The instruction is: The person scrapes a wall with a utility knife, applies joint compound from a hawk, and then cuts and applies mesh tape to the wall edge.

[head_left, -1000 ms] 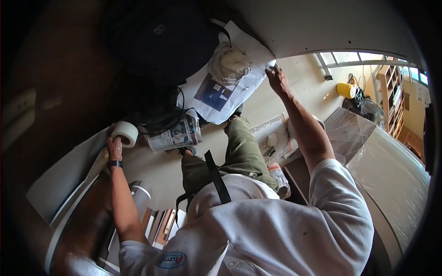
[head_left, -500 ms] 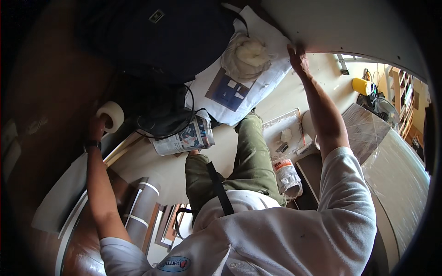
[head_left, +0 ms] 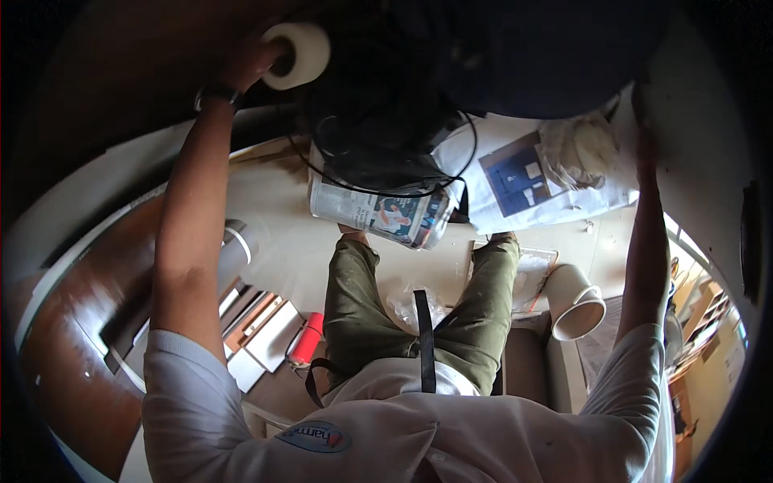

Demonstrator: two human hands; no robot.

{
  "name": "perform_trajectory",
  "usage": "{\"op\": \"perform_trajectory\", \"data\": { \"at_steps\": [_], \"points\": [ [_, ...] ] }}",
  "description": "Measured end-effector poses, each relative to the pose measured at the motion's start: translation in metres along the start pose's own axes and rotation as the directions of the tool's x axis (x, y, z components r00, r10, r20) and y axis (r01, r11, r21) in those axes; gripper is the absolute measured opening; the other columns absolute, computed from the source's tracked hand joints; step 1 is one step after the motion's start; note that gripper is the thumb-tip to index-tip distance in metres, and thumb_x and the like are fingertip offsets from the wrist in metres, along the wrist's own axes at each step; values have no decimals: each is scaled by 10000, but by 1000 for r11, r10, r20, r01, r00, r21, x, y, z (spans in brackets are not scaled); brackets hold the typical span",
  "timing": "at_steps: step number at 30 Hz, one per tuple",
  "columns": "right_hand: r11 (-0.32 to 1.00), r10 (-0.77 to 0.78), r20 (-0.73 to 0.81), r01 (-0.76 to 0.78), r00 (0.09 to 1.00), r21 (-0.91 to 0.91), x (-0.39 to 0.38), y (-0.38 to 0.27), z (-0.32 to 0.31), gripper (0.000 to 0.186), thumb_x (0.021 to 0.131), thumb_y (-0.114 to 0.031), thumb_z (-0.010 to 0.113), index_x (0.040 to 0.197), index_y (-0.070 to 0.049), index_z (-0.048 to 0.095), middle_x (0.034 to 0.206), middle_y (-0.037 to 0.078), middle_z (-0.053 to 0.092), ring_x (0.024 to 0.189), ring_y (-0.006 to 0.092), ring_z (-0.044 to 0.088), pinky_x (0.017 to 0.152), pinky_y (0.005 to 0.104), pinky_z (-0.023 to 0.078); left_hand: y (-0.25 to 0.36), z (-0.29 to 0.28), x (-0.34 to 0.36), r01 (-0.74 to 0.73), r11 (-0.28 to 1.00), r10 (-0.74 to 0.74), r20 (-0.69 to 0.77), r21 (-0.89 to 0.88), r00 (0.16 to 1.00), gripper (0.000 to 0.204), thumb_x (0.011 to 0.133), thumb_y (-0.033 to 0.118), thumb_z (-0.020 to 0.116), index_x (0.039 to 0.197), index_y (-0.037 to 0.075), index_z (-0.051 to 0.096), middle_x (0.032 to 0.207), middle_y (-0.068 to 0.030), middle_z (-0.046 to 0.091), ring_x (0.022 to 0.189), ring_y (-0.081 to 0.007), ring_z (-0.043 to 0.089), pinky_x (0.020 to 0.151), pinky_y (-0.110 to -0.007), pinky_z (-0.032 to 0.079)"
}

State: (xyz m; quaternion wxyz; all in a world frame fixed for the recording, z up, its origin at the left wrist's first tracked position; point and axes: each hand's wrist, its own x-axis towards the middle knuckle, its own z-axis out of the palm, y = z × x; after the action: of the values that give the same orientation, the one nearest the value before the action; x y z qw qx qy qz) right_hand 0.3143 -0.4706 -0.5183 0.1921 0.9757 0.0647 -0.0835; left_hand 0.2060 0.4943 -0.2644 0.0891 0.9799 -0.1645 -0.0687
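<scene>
A wide roll of white tape [head_left: 299, 56] is in my left hand [head_left: 251, 66], raised at the upper left with the fingers through its core. A dark brown surface lies behind it. On the other side, my right hand [head_left: 646, 133] is up in shadow against a grey panel [head_left: 700, 153]; its fingers are too dark to make out. Between my arms are a black bag [head_left: 378, 113] with a looped cord and a large dark navy thing [head_left: 547, 56]. A folded newspaper [head_left: 378, 213] sits under the bag.
A white sheet [head_left: 475, 153] bears a blue card [head_left: 515, 177] and a crumpled whitish plastic bag [head_left: 584, 149]. By my right leg stands a white bucket-like tube [head_left: 573, 302]. A red cylinder [head_left: 306, 340] and stacked boards [head_left: 258, 330] are at lower left. Shelving [head_left: 700, 330] stands far right.
My left hand has risen with the tape roll toward the top. The view has turned, so the bag, newspaper and sheet sit further right. My right hand stays by the panel, now in shadow.
</scene>
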Motion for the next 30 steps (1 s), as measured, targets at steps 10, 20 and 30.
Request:
{"op": "perform_trajectory", "data": {
  "at_steps": [10, 20, 30],
  "points": [
    [993, -115, -210, 110, 971, -38, 24, -14, 28, 504, 1049, -316, 440, 1494, -79, 428, 1492, 184, 468, 1388, 317, 440, 1149, 401, 362, 16, -2, 0, 226, 708, -264, 46, -669, 963, 233, 911, 190, 639, 1081, 34, 669, 1018, -166, 689, 889, -294, 669, 766, -405, 520],
    [990, 101, -221, -76, 970, 118, 44, 74, 60, 432, 949, -294, 586, 1284, -22, 605, 1235, 249, 646, 1163, 395, 618, 997, 483, 481, 4, 19, -14, -172, 981, 193, -346, 92, 918, 66, 816, 119, 647, 802, 60, 622, 893, -172, 659, 827, -358, 661, 655, -436, 518],
    [941, 147, -232, -63, 962, 334, -18, -8, 61, 480, 919, -171, 601, 1359, 12, 540, 1328, 220, 610, 1188, 359, 605, 996, 453, 477, 17, 28, 10, -10, 918, 51, -92, 397, 995, 180, 850, 121, 628, 1019, 119, 691, 881, -149, 703, 793, -320, 680, 660, -429, 545]
  ]
}}
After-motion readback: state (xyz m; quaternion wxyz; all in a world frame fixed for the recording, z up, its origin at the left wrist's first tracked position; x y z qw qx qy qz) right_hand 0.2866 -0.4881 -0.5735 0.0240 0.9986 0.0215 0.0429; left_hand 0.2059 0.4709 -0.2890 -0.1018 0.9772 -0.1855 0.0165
